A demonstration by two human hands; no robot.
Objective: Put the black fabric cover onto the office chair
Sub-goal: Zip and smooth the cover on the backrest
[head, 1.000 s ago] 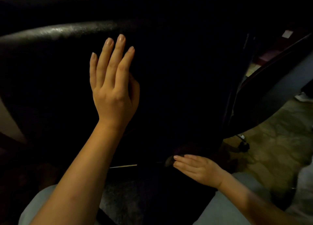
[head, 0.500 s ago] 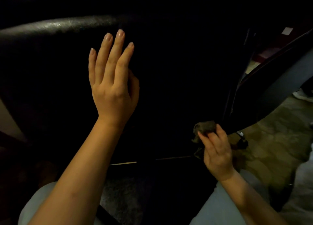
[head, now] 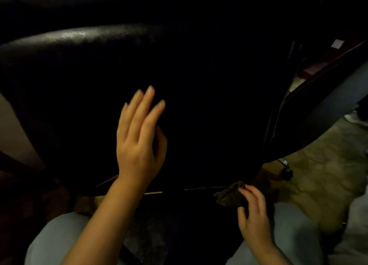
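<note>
While the left hand [head: 139, 143] is lying flat on the office chair [head: 79, 37] back, fingers [head: 143, 109] straight and slightly spread | right hand [head: 253, 213] is pinching a bunched corner of the black fabric cover [head: 229, 197] at the chair's lower right edge | corner is lying chair-side of that hand, the nearer one.

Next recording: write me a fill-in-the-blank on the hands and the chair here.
The left hand is spread over the chair back with its fingers ____.
The bunched fabric corner is pinched by the ____.
The caster wheel stands on the ____.
Missing: straight; right hand; floor.
</note>
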